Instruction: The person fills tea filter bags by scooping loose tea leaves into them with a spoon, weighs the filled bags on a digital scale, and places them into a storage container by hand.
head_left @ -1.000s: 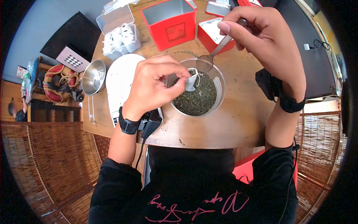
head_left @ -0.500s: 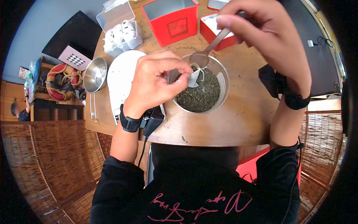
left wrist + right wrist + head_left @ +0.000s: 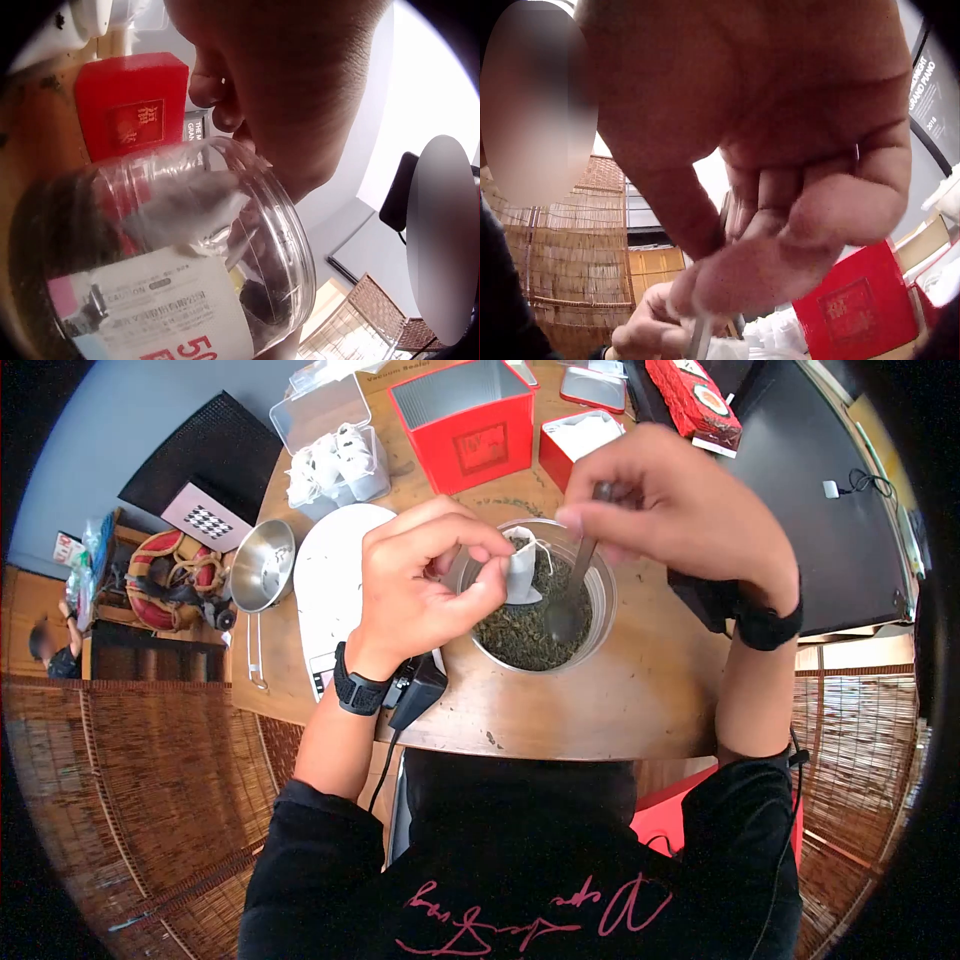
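Observation:
A clear round jar (image 3: pixel 607 596) of dried tea leaves (image 3: pixel 515 645) stands on the table before me. Over its left side, my left hand (image 3: pixel 425 575) pinches a small white tea bag (image 3: pixel 521 576) by its top edge. Dark leaves show at the bag's opening, and a string loops off to its right. My right hand (image 3: pixel 690 510) grips a spoon (image 3: pixel 567 615) by the handle, its bowl down at the leaves. In the left wrist view the labelled jar (image 3: pixel 150 307) hides much of the work. The right wrist view shows fingers curled round the spoon handle (image 3: pixel 699 341).
A white scale (image 3: pixel 335 575) lies left of the jar, beside a steel pan (image 3: pixel 262 565). Behind are a plastic box of filled white bags (image 3: pixel 335 465), a tall red tin (image 3: pixel 465 435) and a smaller red box (image 3: pixel 560 455). A black surface (image 3: pixel 810 510) borders the right.
The spoon has gone from above the tea bag's mouth down to the leaves right of it. The bag now looks fuller, with leaves at its top. My left hand keeps its pinch.

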